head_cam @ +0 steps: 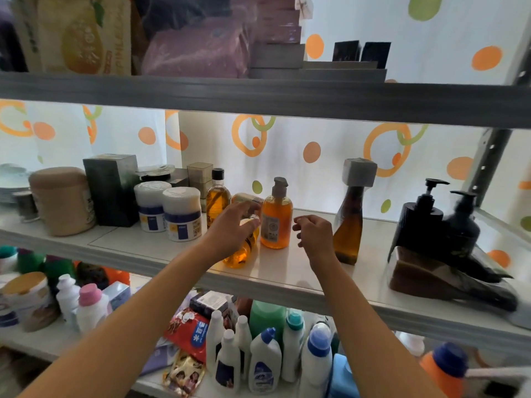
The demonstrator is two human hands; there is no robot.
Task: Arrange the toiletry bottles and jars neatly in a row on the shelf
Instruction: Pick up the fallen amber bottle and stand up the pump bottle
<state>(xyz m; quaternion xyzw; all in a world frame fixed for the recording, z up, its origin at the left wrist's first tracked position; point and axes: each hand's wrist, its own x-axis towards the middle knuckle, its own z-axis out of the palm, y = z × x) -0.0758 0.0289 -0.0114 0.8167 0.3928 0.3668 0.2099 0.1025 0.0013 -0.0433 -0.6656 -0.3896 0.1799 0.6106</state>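
Now left hand (230, 228) fingers curl round a tilted amber bottle (241, 251); right hand (314, 235) fingers loosely curled, empty.

The middle shelf (301, 271), pale and glossy, crosses the frame from left edge to lower right. From the left stand a tan jar (61, 201), a dark green box (110, 189), two white tubs (169, 212) with blue labels, a black-capped amber bottle (217, 196) and an orange pump bottle (276, 218). In front, near centre, an amber bottle (241, 248) lies on its side. Right of centre stands a brown bottle (349, 222) (square grey cap), and at far right two black pump bottles (439, 222) rest on a dark bag (448, 280).
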